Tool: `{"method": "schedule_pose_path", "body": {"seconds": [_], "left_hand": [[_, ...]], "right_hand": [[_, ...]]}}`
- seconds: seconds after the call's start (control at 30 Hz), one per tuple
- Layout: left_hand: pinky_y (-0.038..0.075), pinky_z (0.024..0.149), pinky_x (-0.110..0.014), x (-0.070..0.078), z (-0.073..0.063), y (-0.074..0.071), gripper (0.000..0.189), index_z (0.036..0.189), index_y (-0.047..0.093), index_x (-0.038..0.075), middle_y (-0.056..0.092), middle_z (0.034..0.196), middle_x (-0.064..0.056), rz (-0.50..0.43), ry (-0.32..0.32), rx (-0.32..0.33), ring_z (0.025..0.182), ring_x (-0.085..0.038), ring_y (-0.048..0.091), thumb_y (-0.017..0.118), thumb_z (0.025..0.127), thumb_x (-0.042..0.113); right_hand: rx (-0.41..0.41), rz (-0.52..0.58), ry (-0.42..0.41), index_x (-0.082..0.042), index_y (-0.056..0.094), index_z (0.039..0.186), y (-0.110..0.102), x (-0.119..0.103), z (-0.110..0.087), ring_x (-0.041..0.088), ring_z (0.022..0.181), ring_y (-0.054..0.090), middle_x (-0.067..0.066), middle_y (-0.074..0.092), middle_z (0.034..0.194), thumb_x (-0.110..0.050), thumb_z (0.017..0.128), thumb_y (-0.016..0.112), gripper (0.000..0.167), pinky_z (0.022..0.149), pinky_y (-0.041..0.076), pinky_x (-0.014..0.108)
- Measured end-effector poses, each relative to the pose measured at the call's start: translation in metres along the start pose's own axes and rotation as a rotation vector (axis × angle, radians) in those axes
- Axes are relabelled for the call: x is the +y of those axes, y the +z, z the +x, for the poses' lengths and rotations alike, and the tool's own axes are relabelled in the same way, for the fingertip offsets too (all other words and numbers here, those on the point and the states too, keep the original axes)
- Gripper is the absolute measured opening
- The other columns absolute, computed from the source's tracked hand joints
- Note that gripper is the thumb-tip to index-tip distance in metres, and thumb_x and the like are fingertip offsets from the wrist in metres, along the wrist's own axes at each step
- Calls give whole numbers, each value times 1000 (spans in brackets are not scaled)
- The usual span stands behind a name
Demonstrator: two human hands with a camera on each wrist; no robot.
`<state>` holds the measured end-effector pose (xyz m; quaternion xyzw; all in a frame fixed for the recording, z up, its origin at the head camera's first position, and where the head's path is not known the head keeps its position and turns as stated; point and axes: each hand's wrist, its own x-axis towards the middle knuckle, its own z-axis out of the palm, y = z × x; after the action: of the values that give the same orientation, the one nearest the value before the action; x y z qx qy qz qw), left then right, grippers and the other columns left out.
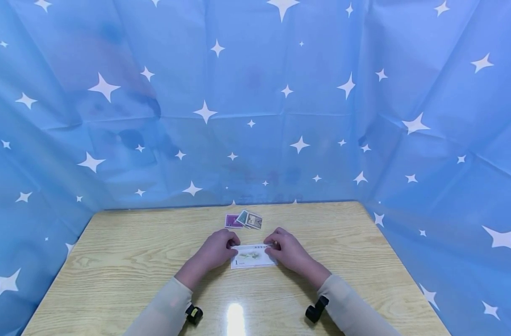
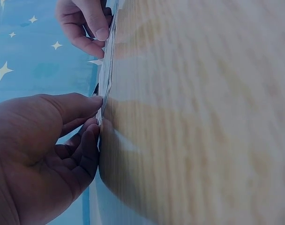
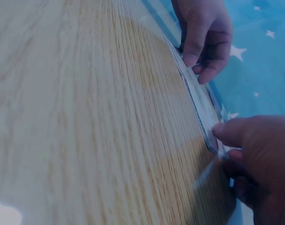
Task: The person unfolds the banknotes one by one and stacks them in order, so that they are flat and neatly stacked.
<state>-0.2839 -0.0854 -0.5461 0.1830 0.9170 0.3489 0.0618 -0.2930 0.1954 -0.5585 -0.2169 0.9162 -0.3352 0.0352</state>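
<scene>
A pale banknote [image 1: 251,258] with a "1" and a small green picture lies close over the table between the two hands. My left hand [image 1: 217,248] pinches its left end between thumb and fingers. At the opposite end, my right hand [image 1: 290,251] holds the note the same way, thumb on its printed face. Seen nearly edge-on in the left wrist view, the banknote [image 2: 106,77] shows as a thin layered strip. In the right wrist view, the thumb of my right hand [image 3: 266,159] presses on the near end of the note, partly covering it.
Beyond the hands lie a purple note [image 1: 233,221], a greenish one [image 1: 241,217] and a brownish one [image 1: 254,220], overlapping on the wooden table [image 1: 146,261]. A blue star-printed curtain [image 1: 255,93] hangs behind the table and along both sides.
</scene>
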Motion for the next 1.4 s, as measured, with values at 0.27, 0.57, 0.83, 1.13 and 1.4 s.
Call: {"method": "schedule_pose_path", "body": {"seconds": [0.27, 0.57, 0.83, 1.13, 1.4], "left_hand": [[59, 87, -41, -1, 0, -3, 14, 112, 77, 5, 68, 103, -4, -18, 14, 4, 93, -16, 63, 81, 98, 4], [58, 83, -39, -5, -1, -6, 12, 109, 77, 7, 69, 101, -2, -23, 34, 75, 91, -15, 63, 81, 98, 5], [61, 88, -44, -13, 10, -19, 11, 107, 77, 8, 67, 103, -3, -40, 29, 222, 97, -21, 68, 82, 97, 7], [58, 104, -52, -32, 35, -35, 32, 128, 74, 5, 68, 127, -11, -1, 36, 207, 120, -33, 67, 84, 98, 11], [45, 120, -57, -41, 52, -51, 53, 144, 67, 3, 60, 152, -17, 125, 93, 103, 141, -41, 57, 87, 95, 13]], "right_hand": [[17, 18, -2, -15, 81, 116, -1, -2, 2, 12, 87, 56, -8, 60, 103, -15, 103, 80, 13, 75, 52, 30], [71, 31, -9, -15, 81, 112, -1, -12, 9, 12, 82, 57, -7, 61, 99, -13, 102, 82, 11, 72, 52, 29], [75, 64, -49, -10, 79, 120, -1, -25, 37, 20, 106, 63, 2, 68, 113, -20, 102, 82, 21, 93, 58, 40], [69, -85, -188, -1, 75, 129, 8, -40, 84, 34, 117, 61, 14, 68, 123, -22, 100, 86, 38, 97, 55, 50], [-23, -215, -122, -6, 68, 146, 17, -48, 113, 35, 149, 48, 13, 59, 154, -40, 98, 86, 61, 124, 40, 56]]}}
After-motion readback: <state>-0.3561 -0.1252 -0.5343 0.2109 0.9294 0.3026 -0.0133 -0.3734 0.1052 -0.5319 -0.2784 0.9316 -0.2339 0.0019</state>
